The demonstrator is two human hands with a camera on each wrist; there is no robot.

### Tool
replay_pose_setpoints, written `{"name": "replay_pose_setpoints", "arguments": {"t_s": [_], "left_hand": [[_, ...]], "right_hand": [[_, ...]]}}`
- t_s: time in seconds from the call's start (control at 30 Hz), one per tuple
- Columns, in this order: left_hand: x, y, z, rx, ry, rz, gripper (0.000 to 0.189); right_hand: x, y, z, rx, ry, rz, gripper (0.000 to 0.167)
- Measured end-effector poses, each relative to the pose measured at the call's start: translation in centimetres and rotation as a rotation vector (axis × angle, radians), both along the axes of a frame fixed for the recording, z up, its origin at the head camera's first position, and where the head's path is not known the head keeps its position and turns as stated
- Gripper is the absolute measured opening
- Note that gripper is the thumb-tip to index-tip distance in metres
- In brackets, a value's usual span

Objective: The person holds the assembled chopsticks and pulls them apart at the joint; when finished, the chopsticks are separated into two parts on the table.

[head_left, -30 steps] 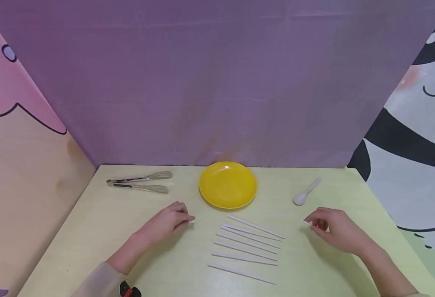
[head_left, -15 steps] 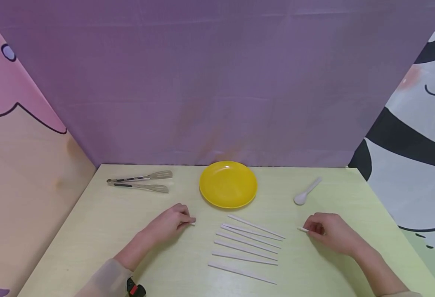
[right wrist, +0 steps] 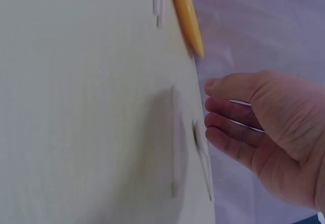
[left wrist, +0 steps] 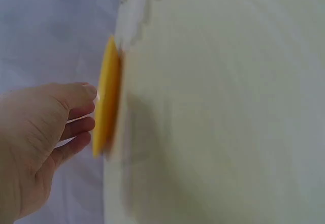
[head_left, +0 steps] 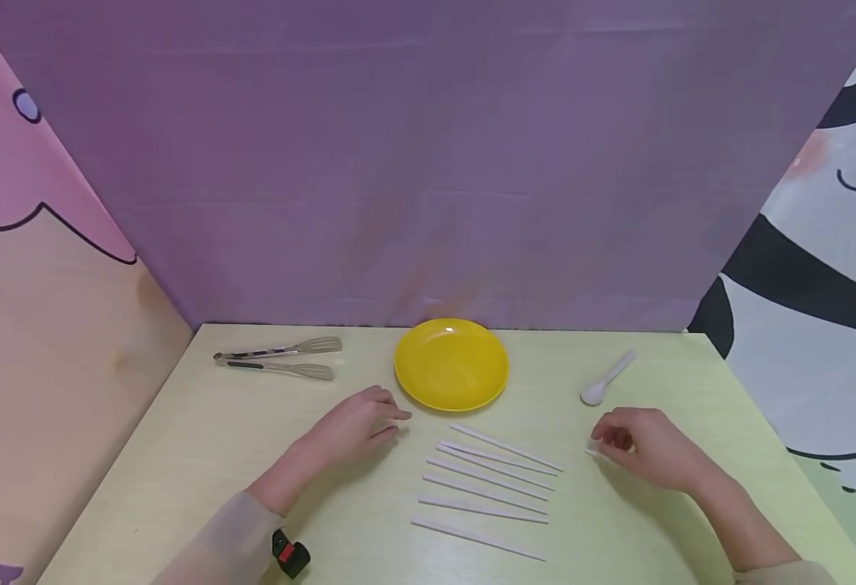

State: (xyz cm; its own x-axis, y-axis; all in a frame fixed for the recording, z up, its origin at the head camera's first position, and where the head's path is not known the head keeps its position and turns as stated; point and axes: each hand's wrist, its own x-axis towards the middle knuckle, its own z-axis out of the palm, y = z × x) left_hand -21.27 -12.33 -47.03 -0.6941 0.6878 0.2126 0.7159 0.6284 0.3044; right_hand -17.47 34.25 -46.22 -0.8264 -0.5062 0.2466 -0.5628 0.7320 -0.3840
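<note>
My left hand [head_left: 358,426] is over the table just front-left of the yellow plate [head_left: 451,366], its fingers parted and nothing between them. In the left wrist view the thumb and fingertips come close to the plate's edge [left wrist: 106,97]. On the right, my right hand [head_left: 640,451] hovers with loosely curved fingers. A white chopstick [right wrist: 176,137] lies on the table below it, apart from the fingertips in the right wrist view; the hand mostly covers it in the head view. Several white chopsticks [head_left: 482,489] lie in a rough row between the hands.
Metal tongs [head_left: 278,357] lie spread at the back left. A white spoon [head_left: 607,379] rests at the back right, behind my right hand. A purple cloth [head_left: 435,162] rises along the table's back edge, with printed panels at both sides.
My left hand has let go of a small white stick and moved right, closer to the plate. The right hand has shifted slightly left and released its chopstick.
</note>
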Motion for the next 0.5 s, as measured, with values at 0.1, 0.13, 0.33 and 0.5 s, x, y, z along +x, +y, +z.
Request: {"name": "replay_pose_setpoints", "arguments": {"t_s": [0.1,0.13,0.33,0.5], "left_hand": [[-0.6,1.9,0.9,-0.011,0.036,-0.029,0.024],[-0.7,2.6,1.1,-0.014,0.046,-0.039,0.023],[-1.4,6.6,1.4,-0.042,0.060,-0.117,0.018],[-1.5,9.4,1.0,-0.093,0.028,-0.123,0.019]], "right_hand": [[-0.4,-0.9,0.6,-0.005,0.014,0.014,0.018],[-0.5,-1.2,0.8,-0.008,0.016,0.020,0.017],[-1.1,-3.6,1.1,-0.017,-0.046,0.074,0.012],[-1.5,-5.6,1.2,-0.010,-0.102,0.108,0.011]]}}
